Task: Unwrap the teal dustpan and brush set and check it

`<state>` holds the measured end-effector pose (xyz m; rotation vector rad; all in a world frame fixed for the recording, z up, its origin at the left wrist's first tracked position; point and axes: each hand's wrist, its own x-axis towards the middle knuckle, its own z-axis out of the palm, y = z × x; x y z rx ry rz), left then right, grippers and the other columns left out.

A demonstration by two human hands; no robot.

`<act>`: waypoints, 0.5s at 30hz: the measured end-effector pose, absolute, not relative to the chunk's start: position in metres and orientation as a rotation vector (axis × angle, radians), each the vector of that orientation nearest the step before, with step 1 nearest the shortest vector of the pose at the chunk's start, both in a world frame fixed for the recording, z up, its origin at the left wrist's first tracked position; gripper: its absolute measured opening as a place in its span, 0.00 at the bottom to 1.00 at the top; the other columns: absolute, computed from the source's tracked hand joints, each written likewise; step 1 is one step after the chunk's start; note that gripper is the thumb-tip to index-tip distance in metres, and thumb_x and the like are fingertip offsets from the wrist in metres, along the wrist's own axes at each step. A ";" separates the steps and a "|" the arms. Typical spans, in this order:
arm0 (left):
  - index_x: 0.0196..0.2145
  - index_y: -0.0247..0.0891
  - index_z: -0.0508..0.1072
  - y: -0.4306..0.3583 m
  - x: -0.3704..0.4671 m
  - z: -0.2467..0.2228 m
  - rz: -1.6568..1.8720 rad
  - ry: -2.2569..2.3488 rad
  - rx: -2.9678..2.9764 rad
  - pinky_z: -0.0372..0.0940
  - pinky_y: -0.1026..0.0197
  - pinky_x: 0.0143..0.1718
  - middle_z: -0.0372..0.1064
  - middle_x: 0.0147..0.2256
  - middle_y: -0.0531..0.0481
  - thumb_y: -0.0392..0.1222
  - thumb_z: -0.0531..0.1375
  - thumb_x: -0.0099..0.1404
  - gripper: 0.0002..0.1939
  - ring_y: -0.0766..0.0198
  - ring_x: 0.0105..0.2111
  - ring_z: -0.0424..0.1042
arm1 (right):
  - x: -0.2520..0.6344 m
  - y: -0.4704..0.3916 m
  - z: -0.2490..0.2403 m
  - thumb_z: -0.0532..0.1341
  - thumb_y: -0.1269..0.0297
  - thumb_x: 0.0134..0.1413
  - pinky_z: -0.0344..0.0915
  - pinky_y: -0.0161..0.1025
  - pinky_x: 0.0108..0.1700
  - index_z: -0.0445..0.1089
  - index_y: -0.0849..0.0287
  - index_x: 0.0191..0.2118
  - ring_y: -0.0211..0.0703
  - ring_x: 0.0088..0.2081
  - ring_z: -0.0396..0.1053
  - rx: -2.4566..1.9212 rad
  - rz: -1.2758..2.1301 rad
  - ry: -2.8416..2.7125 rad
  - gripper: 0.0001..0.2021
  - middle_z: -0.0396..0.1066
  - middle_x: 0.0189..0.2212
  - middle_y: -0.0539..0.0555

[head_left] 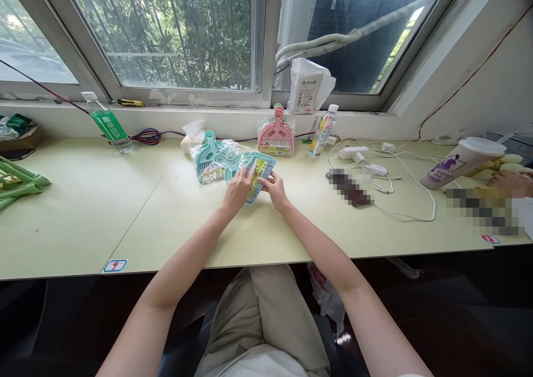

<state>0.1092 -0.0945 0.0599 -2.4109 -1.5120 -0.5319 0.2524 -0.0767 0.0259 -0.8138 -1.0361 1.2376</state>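
On the pale green table under the windows, both hands — left hand, right hand — grip a teal dustpan set at mid-table — cables lie to the right.

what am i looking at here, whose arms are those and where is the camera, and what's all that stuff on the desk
There is one picture, taken by a camera worn on a person's head, looking forward and down, so the two bare arms reaching in from below are that person's own. There is no machine here.

The left hand and right hand together hold a teal mini dustpan set in clear wrap with a printed label, low over the pale green desk. Just behind it lies another teal set, and a pink set stands against the sill.

Around them are a water bottle with a green label, a smaller bottle, white chargers and cables and a lidded drink cup. At the far right edge another person's hand rests on the desk.
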 end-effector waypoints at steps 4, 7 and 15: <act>0.60 0.37 0.62 -0.092 0.107 0.057 -0.625 -1.459 -2.368 0.64 0.54 0.44 0.64 0.45 0.37 0.31 0.48 0.67 0.24 0.52 0.46 0.67 | 0.256 -0.075 0.027 0.70 0.60 0.41 0.76 0.48 0.44 0.68 0.57 0.42 0.44 0.35 0.76 -0.818 1.208 -0.970 0.20 0.77 0.32 0.51; 0.60 0.39 0.63 -0.090 0.106 0.055 -0.679 -1.512 -2.328 0.64 0.53 0.44 0.64 0.46 0.37 0.30 0.49 0.66 0.25 0.50 0.45 0.66 | 0.259 -0.073 0.026 0.69 0.62 0.42 0.76 0.48 0.44 0.68 0.57 0.42 0.43 0.34 0.76 -0.817 1.178 -0.909 0.19 0.77 0.31 0.50; 0.54 0.36 0.69 -0.093 0.109 0.054 -0.727 -1.507 -2.470 0.65 0.55 0.39 0.64 0.42 0.37 0.26 0.47 0.66 0.23 0.51 0.44 0.67 | 0.264 -0.071 0.025 0.68 0.66 0.43 0.76 0.46 0.45 0.67 0.58 0.41 0.42 0.34 0.76 -0.825 1.140 -0.816 0.17 0.76 0.31 0.50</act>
